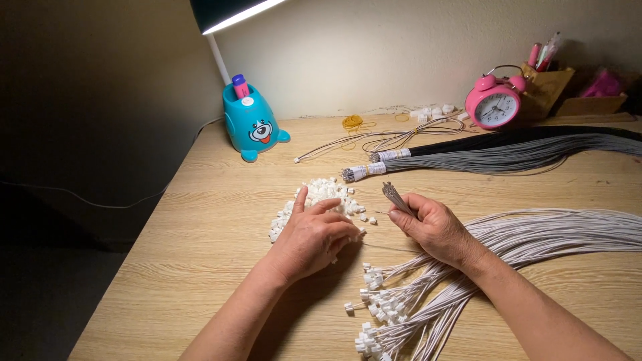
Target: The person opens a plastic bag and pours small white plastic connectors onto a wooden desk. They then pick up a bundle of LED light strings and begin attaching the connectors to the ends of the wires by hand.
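Head view. The left hand (pixel 313 237) is resting palm down at the centre of the frame, on the near edge of a pile of small white plastic connectors (pixel 319 198); its index finger is stretching up into the pile and the other fingers are curling loosely. Whether it is pinching a connector cannot be told.

The right hand (pixel 433 227), just right of centre, is closing around a thin bunch of wires (pixel 394 197), whose bare ends are sticking up and to the left above the thumb and forefinger.

A broad sheaf of white wires (pixel 562 230) is running from the right edge of the frame under the right wrist, and ending at lower centre in wires already fitted with white connectors (pixel 376 313).

Above the hands, grey and black wire bundles (pixel 495 155) with taped ends are lying across the wooden tabletop (pixel 200 227). A teal lamp base (pixel 252 126) is standing at upper left, and a pink alarm clock (pixel 493 103) at upper right beside a wooden pen holder (pixel 550 81).
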